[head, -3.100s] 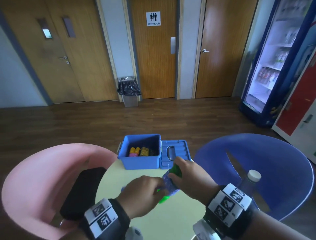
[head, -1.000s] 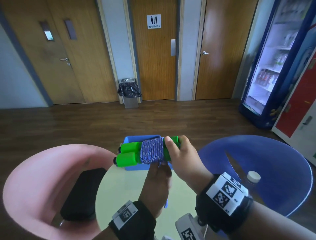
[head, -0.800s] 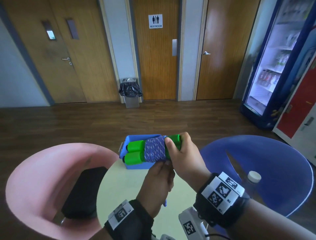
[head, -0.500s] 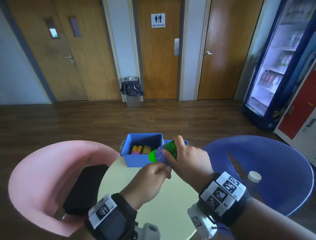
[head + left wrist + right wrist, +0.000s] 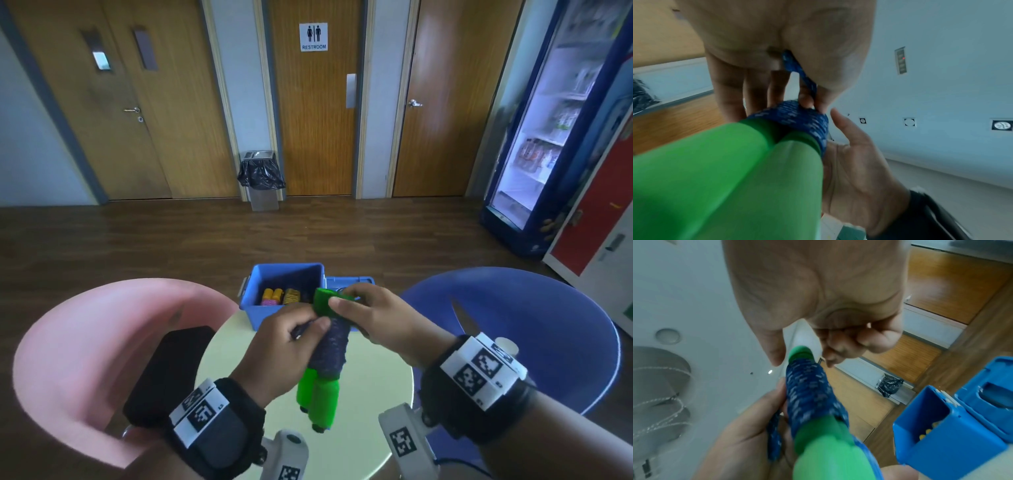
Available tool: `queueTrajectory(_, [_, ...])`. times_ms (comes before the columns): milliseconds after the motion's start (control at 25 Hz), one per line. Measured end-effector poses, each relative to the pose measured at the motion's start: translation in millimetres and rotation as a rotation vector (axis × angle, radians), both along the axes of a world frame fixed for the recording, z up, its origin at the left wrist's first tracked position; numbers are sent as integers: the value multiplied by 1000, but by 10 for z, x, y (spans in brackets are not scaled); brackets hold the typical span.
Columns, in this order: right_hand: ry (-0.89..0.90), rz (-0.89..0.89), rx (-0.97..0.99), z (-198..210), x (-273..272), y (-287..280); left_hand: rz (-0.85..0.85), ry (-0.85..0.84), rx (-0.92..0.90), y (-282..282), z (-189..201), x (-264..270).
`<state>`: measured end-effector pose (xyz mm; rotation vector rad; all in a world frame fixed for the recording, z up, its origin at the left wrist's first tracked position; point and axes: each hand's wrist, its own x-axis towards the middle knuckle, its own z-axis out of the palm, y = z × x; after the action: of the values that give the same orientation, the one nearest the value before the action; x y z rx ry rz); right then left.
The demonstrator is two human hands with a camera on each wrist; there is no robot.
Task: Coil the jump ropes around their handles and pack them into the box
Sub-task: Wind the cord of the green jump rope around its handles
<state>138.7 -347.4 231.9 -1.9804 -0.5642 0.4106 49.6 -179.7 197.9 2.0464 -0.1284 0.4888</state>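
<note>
Green, two handles (image 5: 318, 394) bound by one blue rope (image 5: 330, 349) (both hands pinch it: left hand (image 5: 281, 353), right hand (image 5: 380, 320)) before one box (image 5: 251, 308).

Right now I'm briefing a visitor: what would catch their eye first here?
The bright green jump rope handles wound with blue rope, held over the round table by the left hand and right hand. Behind them stands the open blue box, between a pink chair and a blue chair.

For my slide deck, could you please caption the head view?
Both hands hold a green-handled jump rope before the open blue box.
</note>
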Motion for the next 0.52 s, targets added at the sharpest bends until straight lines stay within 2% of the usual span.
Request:
queueTrajectory(120, [126,30,38,-111,-114,-32,187,3,-119,48,39,68])
queueTrajectory(200, [141,55,57,-226,-183,31,252,6,-148,35,68,113])
queueTrajectory(360, [191,8,244,-231,-286,140,232,103,-302,-27,107,161])
queueTrajectory(520, [233,-19,284,-186,-359,83,191,149,-472,-28,201,142])
